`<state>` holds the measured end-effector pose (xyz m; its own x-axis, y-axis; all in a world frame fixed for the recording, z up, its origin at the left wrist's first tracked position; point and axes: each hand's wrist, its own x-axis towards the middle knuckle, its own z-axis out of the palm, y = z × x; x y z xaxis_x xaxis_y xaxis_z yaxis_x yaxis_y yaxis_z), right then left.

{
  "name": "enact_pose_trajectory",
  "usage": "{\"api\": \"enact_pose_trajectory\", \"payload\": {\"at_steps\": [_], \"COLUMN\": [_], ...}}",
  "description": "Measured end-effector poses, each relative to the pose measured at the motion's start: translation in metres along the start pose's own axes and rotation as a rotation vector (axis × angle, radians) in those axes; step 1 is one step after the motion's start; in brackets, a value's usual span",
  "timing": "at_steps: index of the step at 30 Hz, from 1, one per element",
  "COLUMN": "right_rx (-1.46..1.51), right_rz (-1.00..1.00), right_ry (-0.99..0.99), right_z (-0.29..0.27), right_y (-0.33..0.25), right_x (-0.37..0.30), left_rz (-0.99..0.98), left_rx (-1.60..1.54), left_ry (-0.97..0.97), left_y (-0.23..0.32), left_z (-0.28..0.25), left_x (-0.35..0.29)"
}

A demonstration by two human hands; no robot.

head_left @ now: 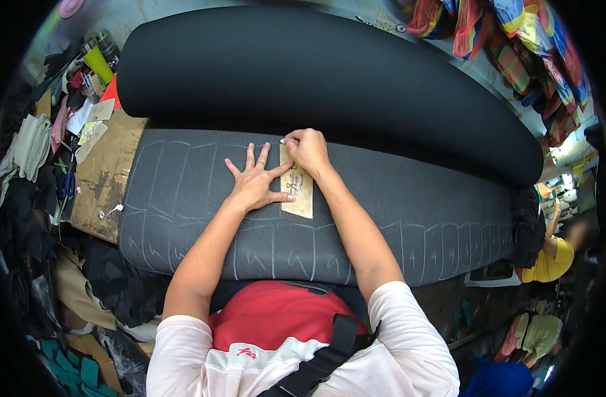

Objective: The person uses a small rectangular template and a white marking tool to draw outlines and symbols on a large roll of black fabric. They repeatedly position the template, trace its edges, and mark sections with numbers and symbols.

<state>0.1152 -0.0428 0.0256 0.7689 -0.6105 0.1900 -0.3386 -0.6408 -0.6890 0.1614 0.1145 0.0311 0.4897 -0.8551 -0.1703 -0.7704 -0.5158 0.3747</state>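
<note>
Dark grey fabric [382, 175] lies in front of me, marked with rows of pale chalk outlines and small scribbles. A tan card pattern piece [300, 202] with handwriting on it rests flat on the fabric. My left hand [253, 182] is open, fingers spread, its thumb and forefinger pressing on the card's left edge. Pinched in my right hand [307, 151] is a small white piece of chalk [283, 141], its tip at the card's upper left corner. The right hand covers part of the card's upper end.
A thick roll of black material [316, 66] lies behind the fabric. Left are a worn wooden tabletop [108, 178], blue-handled scissors [67, 185], a green bottle [98, 61] and cloth piles. Colourful bags [514, 46] hang upper right. A person in yellow [547, 261] is at the right.
</note>
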Motion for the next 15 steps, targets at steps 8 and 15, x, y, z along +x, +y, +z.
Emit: {"api": "enact_pose_trajectory", "payload": {"at_steps": [8, 15], "right_rx": [-0.275, -0.280], "right_rz": [0.198, 0.136], "right_ry": [0.055, 0.170], "right_z": [-0.019, -0.031], "right_y": [0.007, 0.027], "right_x": [0.001, -0.016], "left_rz": [-0.007, -0.030], "left_rx": [0.012, 0.024], "left_ry": [-0.013, 0.013], "left_y": [0.002, 0.004], "left_z": [-0.001, 0.004], "left_x": [0.000, 0.004]}}
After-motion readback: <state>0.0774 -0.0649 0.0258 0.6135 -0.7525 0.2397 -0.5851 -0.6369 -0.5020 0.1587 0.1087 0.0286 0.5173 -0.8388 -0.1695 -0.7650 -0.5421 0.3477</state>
